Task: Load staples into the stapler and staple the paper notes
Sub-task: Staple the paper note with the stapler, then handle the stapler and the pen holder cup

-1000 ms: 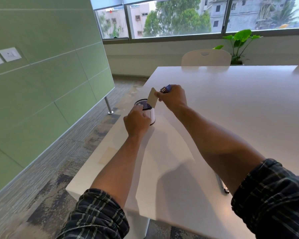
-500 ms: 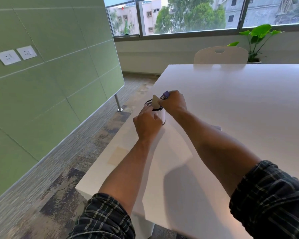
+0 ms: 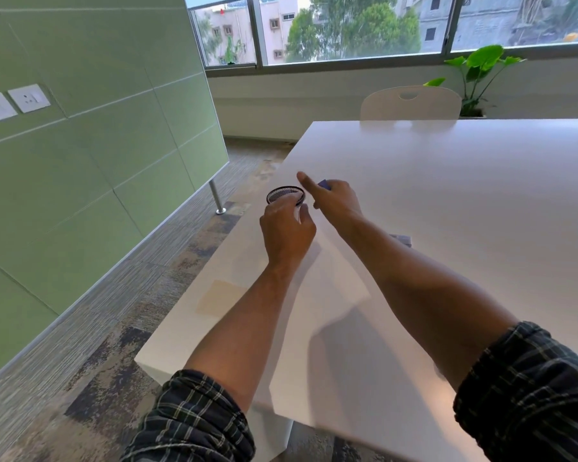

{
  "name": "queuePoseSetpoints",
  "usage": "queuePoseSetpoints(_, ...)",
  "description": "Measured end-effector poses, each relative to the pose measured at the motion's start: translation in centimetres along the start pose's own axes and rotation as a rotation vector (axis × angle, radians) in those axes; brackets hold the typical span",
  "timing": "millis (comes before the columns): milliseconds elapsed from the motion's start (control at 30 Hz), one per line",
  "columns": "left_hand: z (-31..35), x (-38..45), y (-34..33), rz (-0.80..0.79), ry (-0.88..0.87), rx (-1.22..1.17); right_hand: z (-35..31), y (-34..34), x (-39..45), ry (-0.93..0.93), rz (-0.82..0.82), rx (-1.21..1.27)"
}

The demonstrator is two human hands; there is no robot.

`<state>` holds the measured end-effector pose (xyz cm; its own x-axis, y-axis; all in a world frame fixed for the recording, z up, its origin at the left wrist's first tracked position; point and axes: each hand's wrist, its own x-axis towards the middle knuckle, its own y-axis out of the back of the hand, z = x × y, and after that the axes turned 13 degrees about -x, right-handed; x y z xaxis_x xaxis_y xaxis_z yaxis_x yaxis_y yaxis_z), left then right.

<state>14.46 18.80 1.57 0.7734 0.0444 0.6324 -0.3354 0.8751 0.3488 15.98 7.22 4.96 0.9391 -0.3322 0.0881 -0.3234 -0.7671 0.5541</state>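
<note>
A black mesh cup (image 3: 283,194) stands near the table's left edge. My left hand (image 3: 286,233) is wrapped around its near side. My right hand (image 3: 335,199) hovers just right of the cup, its index finger stretched out over the rim. The other fingers are closed on a small blue stapler (image 3: 324,185), of which only a corner shows. A pale yellow paper note (image 3: 219,296) lies flat on the table near my left forearm. The inside of the cup is hidden.
The white table (image 3: 447,181) stretches far to the right and back. A small grey-blue stack (image 3: 401,239) peeks out behind my right forearm. A white chair (image 3: 411,103) and a potted plant (image 3: 477,71) stand at the far end. A green wall is on the left.
The beige note pinched in my right hand above the cup is no longer in view. The index finger now points out over the rim. My left hand stays on the cup.
</note>
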Motion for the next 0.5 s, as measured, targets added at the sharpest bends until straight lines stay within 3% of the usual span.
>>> queuePoseSetpoints(167, 2.7, -0.6, -1.5, -0.055, 0.053, -0.231, 0.3, 1.5, -1.2, -0.077, -0.058, 0.104)
queuePoseSetpoints(500, 6.1, -1.9, -3.4, -0.109, 0.309, -0.475, 2.7, 5.1, -4.8, -0.047, 0.055, 0.357)
